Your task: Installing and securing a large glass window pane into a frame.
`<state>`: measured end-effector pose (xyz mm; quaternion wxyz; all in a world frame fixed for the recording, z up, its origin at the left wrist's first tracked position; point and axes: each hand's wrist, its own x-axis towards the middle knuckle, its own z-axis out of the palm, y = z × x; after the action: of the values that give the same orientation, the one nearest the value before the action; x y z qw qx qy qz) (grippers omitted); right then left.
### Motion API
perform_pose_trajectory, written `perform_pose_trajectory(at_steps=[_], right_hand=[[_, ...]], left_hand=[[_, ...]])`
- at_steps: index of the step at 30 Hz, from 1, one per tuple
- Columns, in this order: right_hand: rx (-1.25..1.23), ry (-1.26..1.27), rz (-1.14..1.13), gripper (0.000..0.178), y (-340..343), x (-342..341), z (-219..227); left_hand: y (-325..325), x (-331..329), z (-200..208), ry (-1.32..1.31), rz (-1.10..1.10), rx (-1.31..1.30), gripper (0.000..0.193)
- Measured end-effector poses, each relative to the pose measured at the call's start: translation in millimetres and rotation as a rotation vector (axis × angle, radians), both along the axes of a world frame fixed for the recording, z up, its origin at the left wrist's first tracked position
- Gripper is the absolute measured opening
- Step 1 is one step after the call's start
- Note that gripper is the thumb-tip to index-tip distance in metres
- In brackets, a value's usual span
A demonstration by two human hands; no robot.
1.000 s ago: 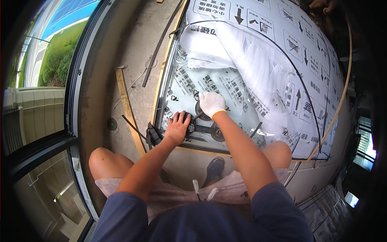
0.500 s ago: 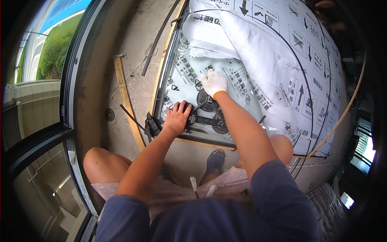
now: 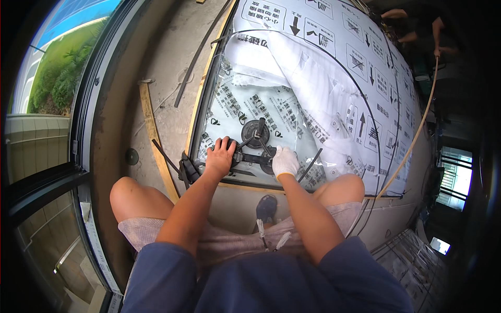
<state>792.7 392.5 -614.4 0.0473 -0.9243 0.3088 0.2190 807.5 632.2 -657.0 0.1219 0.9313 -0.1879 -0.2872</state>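
Observation:
A black glass suction lifter (image 3: 255,133) with three cups sits near the close edge of a glass pane (image 3: 229,102) covered in printed film. My bare left hand (image 3: 221,155) lies over the lifter's left cup, fingers spread, partly hiding it. My right hand (image 3: 285,161), in a white knit glove, is closed over the right cup, which it mostly covers; its fingertips are hidden. The far cup is uncovered, its lever standing up. White protective wrapping (image 3: 313,78) is peeled back across the pane's right and far parts.
A wooden strip (image 3: 156,138) and a dark bar (image 3: 195,49) lie on the concrete floor to the left. Black straps hang by the pane's near left corner. A window frame (image 3: 83,135) stands at far left. At upper right another person's hand (image 3: 437,51) holds a tan cord.
My right hand has moved from beyond the far cup back toward me, onto the right cup. My left hand stays on the left cup. The other person has come further into view.

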Motion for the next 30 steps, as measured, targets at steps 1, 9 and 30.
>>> perform_pose_trajectory(at_steps=[1,9,30], right_hand=[[0.040,0.060,-0.111,0.047,0,3,-2],[0.134,-0.073,-0.430,0.053,-11,3,-18],[0.052,-0.229,-0.040,0.044,-70,-12,-59]], left_hand=[[0,1,0,0.013,0.001,0.002,0.083],[-1,1,-3,0.019,0.001,0.014,0.091],[3,5,-10,-0.020,-0.023,0.008,0.092]])
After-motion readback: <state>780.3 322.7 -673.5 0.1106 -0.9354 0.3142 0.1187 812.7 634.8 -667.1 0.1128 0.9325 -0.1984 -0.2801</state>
